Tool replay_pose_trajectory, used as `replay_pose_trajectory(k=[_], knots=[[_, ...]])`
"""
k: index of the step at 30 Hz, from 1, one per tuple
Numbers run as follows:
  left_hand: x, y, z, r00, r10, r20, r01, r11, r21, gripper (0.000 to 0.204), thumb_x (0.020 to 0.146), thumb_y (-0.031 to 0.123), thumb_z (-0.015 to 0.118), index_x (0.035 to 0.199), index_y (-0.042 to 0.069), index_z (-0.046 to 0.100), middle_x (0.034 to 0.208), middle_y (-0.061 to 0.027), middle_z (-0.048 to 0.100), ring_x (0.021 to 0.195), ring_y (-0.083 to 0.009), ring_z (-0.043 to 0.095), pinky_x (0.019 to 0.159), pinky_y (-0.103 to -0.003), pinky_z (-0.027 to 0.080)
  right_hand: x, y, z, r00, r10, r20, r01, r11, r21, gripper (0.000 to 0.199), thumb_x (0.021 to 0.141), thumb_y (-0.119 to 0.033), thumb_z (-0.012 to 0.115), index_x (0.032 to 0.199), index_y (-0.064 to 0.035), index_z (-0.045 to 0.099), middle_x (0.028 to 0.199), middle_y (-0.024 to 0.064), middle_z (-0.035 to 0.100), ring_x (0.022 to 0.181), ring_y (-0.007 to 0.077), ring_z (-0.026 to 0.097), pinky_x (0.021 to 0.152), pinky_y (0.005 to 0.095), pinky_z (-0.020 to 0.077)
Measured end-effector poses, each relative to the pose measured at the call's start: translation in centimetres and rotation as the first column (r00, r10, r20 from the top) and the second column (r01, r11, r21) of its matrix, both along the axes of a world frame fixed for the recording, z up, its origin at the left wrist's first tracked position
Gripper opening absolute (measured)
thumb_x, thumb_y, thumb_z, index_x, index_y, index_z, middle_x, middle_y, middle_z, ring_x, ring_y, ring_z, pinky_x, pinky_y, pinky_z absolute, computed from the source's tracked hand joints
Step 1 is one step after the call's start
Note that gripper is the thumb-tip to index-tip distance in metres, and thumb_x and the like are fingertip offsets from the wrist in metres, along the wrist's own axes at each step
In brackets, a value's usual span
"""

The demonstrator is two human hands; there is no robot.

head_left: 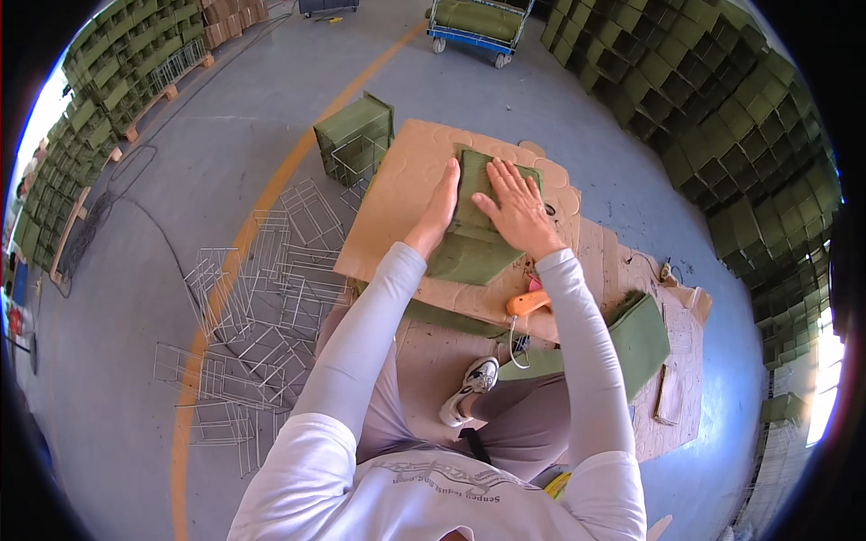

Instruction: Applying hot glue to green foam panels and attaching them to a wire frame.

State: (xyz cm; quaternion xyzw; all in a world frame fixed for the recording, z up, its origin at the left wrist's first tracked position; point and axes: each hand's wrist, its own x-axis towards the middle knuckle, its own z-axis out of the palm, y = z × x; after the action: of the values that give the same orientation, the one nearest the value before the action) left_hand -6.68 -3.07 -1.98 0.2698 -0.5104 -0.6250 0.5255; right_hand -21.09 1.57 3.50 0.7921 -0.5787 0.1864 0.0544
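A green fabric-covered box-like piece (pixel 478 230) lies on a sheet of brown cardboard (pixel 397 225) in front of me. My left hand (pixel 442 203) rests along its left edge, fingers stretched out and held straight. Flat on its top, near the right edge, lies my right hand (pixel 516 206) with the thumb spread. Neither hand grasps anything. Just below my right hand, an orange glue gun (pixel 528 302) with a pale cord sits at the cardboard's near edge. The underside of the green piece is hidden.
Bare wire frames (pixel 262 298) lie heaped on the floor to the left. A green box on a wire frame (pixel 356 131) stands beyond them. Green sheets (pixel 640 338) lie at right. Stacked green boxes (pixel 686 108) line the right side; a blue cart (pixel 478 27) stands far off.
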Motion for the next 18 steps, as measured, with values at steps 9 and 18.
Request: replay_pose_trajectory(k=[9, 18], knots=[[-6.7, 3.0, -3.5, 0.928, 0.183, 0.323, -0.036, 0.91, -0.414, 0.054, 0.094, 0.033, 0.04, 0.132, -0.005, 0.036, 0.136, -0.0237, 0.038, 0.129, -0.0351, 0.034, 0.106, -0.037, 0.027, -0.7, 4.9, 1.4, 0.975, -0.162, 0.154, 0.188, 0.966, -0.178, 0.066, 0.084, -0.032, 0.06, 0.133, 0.0045, 0.035, 0.14, 0.023, 0.034, 0.129, 0.0362, 0.034, 0.104, 0.0469, 0.0287], [-1.5, -0.2, -10.4, 0.89, -0.367, 0.272, 0.203, 0.851, 0.484, 0.04, 0.097, 0.03, 0.042, 0.121, -0.002, 0.048, 0.127, -0.0149, 0.05, 0.119, -0.0266, 0.046, 0.099, -0.036, 0.038, -7.1, 6.3, -0.5, 0.897, -0.279, 0.344, 0.355, 0.917, -0.183, 0.059, 0.083, -0.022, 0.062, 0.13, 0.0057, 0.04, 0.133, 0.0247, 0.042, 0.123, 0.0364, 0.043, 0.1, 0.0389, 0.0367]])
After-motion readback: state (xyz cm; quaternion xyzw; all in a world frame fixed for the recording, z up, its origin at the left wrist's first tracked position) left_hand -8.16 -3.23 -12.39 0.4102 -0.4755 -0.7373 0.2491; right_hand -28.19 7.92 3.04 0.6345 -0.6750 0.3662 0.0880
